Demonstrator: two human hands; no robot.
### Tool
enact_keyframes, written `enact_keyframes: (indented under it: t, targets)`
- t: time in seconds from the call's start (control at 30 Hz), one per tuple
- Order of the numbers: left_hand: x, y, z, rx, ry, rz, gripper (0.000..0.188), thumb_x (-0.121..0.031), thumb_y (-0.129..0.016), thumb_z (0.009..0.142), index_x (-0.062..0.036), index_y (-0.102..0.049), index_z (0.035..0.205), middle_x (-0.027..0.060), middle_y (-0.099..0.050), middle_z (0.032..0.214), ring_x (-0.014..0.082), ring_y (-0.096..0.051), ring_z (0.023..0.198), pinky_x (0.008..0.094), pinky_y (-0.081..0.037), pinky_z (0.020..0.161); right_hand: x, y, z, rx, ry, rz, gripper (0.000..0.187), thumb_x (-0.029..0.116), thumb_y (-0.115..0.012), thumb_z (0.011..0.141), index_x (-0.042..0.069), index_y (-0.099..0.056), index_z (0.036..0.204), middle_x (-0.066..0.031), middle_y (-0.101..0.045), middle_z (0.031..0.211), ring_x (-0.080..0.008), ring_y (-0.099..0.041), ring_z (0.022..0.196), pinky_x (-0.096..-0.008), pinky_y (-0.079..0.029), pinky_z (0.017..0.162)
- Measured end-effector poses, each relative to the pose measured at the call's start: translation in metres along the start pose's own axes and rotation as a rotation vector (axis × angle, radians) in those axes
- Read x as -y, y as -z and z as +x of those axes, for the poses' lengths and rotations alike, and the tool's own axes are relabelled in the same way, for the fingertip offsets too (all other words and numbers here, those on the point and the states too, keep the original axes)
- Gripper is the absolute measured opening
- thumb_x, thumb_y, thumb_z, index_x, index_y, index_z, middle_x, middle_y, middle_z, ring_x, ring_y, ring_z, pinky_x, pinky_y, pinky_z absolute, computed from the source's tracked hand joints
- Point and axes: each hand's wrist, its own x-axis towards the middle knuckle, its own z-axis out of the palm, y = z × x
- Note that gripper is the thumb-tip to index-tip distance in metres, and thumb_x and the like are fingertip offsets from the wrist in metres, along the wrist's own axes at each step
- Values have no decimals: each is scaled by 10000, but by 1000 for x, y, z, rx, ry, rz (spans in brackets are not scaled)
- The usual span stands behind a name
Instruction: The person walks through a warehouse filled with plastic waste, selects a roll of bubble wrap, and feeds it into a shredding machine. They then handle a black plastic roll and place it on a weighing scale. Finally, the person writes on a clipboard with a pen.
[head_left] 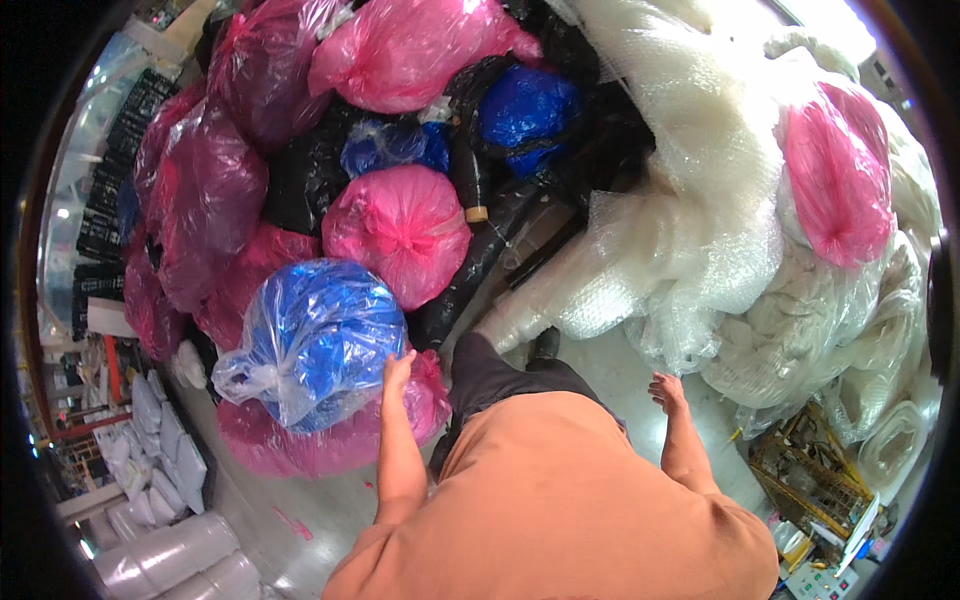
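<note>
Head view: blue bag (340,325) atop pink bag (300,450), left hand (397,371) at blue's right edge — can't tell if gripping — right hand (668,393) seemingly empty; probably light, soft, slippery, best grabbed by gathered neck (284,384).

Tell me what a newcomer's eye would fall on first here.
Probably the bulging pink bags heaped at upper left, bright against the black plastic among them. Lower down, a clear bag of something blue lies on another pink bag, close to the person's left fingers. On the right, a large mass of bubble wrap slopes toward the floor.
</note>
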Motion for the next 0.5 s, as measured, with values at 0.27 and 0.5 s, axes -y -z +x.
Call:
enact_keyframes:
  t: [0.27,0.5]
  targets:
    - [-83,-55,-6,55,-7,45,852,-368,-755,844,110,-371,1435,283,-436,1465,357,-438,1366,413,-365,1109,-56,-9,32,60,-78,71,305,296,-583,949,77,-612,1159,-172,-661,1186,-324,-639,1038,-478,-472,891]
    - [-113,-90,49,292,173,-210,738,-430,-717,867,-23,-436,1415,170,-520,1339,345,-481,1247,536,-383,1045,-24,-31,21,169,-67,-84,343,300,-616,956,66,-610,1207,-152,-673,1193,-315,-665,1007,-480,-497,847]
